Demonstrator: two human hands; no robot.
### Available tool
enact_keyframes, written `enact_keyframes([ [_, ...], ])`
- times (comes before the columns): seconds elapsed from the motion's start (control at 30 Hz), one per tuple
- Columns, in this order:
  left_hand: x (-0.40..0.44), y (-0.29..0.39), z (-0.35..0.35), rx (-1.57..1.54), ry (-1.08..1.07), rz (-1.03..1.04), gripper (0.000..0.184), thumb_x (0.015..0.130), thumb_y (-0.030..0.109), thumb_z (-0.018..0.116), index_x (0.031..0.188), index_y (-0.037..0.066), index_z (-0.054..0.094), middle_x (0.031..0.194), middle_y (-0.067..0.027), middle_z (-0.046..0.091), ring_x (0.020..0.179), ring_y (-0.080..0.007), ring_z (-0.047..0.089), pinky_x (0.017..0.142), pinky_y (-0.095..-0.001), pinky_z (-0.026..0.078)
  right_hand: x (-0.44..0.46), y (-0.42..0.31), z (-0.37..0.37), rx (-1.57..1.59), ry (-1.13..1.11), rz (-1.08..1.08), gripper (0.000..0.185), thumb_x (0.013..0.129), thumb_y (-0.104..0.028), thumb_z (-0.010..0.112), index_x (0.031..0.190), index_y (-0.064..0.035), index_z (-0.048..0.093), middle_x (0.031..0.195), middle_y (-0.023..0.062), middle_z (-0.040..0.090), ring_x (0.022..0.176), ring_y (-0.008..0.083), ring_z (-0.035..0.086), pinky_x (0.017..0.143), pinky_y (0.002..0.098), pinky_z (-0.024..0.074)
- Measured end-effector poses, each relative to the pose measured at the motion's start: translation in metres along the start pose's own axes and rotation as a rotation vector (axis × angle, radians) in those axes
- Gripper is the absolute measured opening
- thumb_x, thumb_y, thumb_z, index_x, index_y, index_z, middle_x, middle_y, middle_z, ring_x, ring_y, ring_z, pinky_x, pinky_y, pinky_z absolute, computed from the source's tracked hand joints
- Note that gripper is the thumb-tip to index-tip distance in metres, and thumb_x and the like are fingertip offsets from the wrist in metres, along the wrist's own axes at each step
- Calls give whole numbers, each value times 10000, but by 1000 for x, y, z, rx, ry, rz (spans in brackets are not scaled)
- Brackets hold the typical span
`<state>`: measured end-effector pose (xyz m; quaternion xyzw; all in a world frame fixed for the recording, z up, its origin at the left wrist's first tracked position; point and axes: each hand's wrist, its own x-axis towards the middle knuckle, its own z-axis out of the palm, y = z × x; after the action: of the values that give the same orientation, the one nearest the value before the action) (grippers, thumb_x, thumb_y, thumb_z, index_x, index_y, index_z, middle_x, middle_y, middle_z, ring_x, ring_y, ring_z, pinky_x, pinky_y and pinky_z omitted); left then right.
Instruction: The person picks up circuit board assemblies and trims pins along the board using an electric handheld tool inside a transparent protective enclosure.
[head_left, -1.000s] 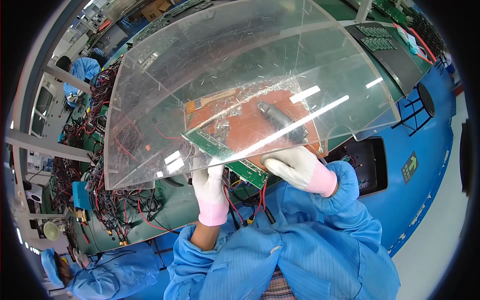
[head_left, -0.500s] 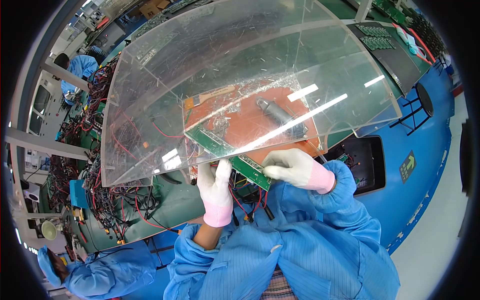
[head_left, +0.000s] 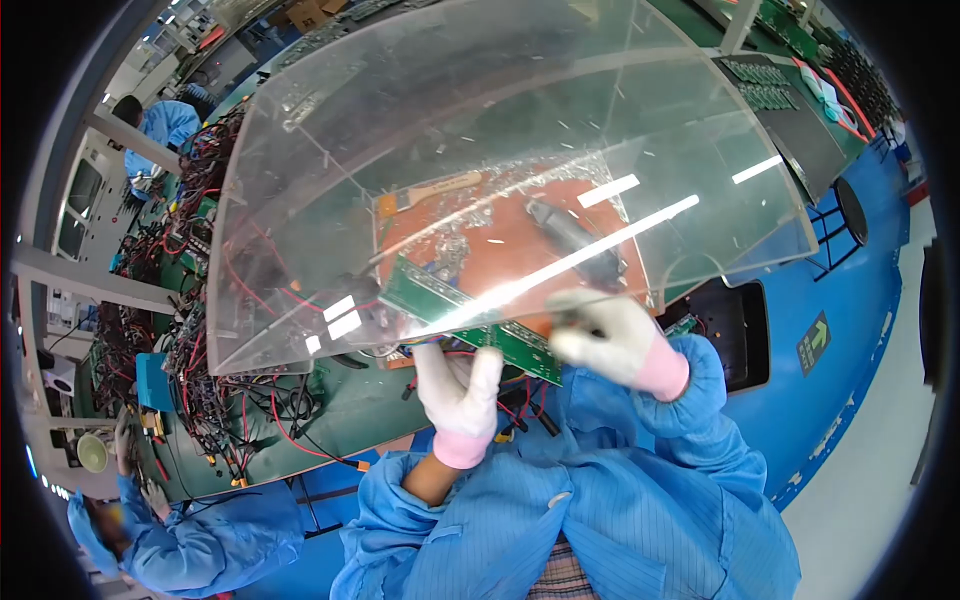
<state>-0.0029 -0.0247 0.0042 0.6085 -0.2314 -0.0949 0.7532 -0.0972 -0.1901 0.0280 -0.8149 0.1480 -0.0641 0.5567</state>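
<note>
A long green circuit board (head_left: 530, 352) lies slantwise under the front edge of a clear plastic shield (head_left: 400, 130), its far end seen through the plastic. My left hand (head_left: 460, 392), in a white glove with a pink cuff, grips the board from below, thumb up against its near edge. My right hand (head_left: 615, 342), gloved alike, is at the board's right end, slightly blurred. Its thumb and fingers are apart, with a dark gap between them; whether the thumb touches the board I cannot tell. Wires with red and black leads hang below the board.
Behind the shield, an orange-brown mat (head_left: 500, 245) carries clipped bits, a wooden-handled brush (head_left: 435, 192) and a dark grey cylindrical tool (head_left: 575, 240). Tangled cables (head_left: 215, 400) lie left. A black bin (head_left: 735, 330) and a stool (head_left: 848, 212) stand right. Two people in blue work at the left.
The board and my left hand have shifted slightly right. My right hand has moved a little right, and its fingers have parted from their pinch at the board's edge.
</note>
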Motion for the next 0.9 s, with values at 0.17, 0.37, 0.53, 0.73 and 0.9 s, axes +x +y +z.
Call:
enact_keyframes([
  [0.17,-7,4,4,26,-14,25,562,855,121,596,1336,-30,347,1177,-154,517,982,-196,507,915,-283,383,-1,-5,19,-228,-58,-177,534,782,-415,682,1112,-6,585,965,151,659,809,278,626,730,340,482],
  [0.37,-19,-2,0,96,-44,29,663,836,122,647,1372,-48,297,1194,-184,542,973,-237,573,880,-306,445,0,-6,11,-145,-227,-70,570,753,-417,714,1127,-10,577,954,154,655,813,294,620,747,346,473],
  [0.53,-28,-3,0,238,-125,83,634,841,203,654,1341,-56,364,1098,-171,594,871,-243,610,801,-303,481,-15,2,7,-13,-186,-66,567,719,-353,753,1128,0,581,967,134,660,816,253,611,760,325,470],
  [0.73,-46,23,6,675,-422,203,611,830,343,648,1271,-45,483,994,-157,642,692,-271,617,681,-296,499,-56,0,-22,118,-13,43,596,629,-315,778,1083,38,620,909,125,684,769,201,618,733,289,482],
  [0.9,-75,26,17,307,-916,382,711,881,345,540,1430,-11,262,1288,-234,501,977,-341,592,790,-380,504,-110,-14,-79,-57,18,63,625,530,-505,790,802,32,620,674,42,577,565,127,439,534,249,356],
])
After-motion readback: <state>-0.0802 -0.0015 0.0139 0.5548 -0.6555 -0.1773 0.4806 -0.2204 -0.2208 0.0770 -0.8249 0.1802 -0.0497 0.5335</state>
